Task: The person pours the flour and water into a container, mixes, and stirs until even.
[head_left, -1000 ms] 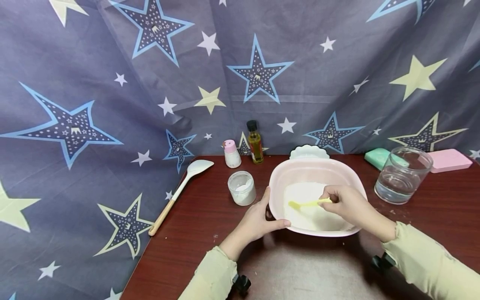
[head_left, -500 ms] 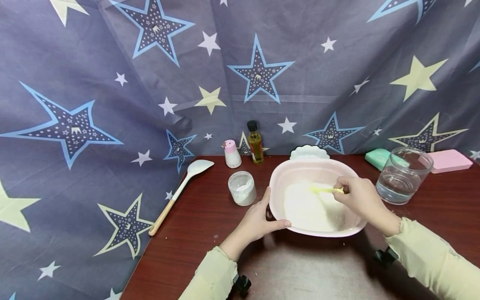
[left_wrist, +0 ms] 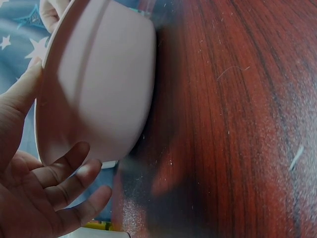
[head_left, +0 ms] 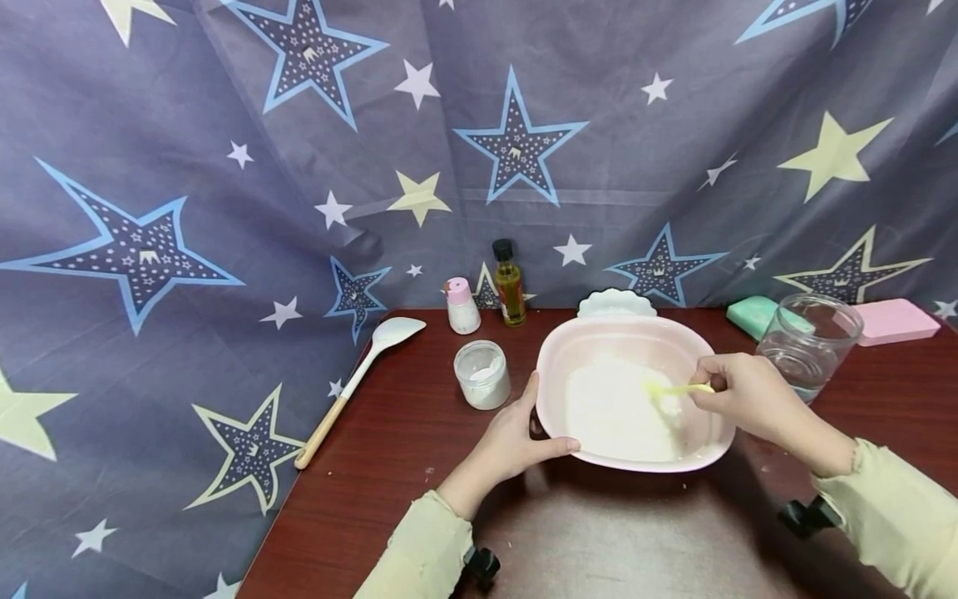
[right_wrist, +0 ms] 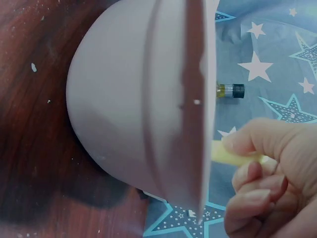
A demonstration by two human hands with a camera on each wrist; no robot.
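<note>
A pale pink plastic basin [head_left: 551, 378] stands on the table with white powder [head_left: 609, 416], likely flour, spread across its bottom. My left hand [head_left: 509, 441] holds the basin's left side, thumb on the front rim and fingers along the outer wall, as the left wrist view shows. Over the basin's right part, my right hand [head_left: 748, 395] pinches a small yellow spoon [head_left: 684, 388] by its handle end. The spoon's blurred tip points left, at the powder. In the right wrist view the basin wall hides that tip, and only the handle [right_wrist: 228, 154] shows between thumb and fingers.
Left of the basin stand an open jar of white powder [head_left: 482, 387], a pink-capped shaker [head_left: 463, 312] and an oil bottle [head_left: 511, 287]. A white spatula [head_left: 359, 383] lies farther left. Beside my right hand stands a glass of water [head_left: 808, 341], near green [head_left: 752, 314] and pink sponges [head_left: 896, 322].
My right hand has moved right with the yellow spoon, from the middle of the basin towards its right rim. My left hand stays on the basin.
</note>
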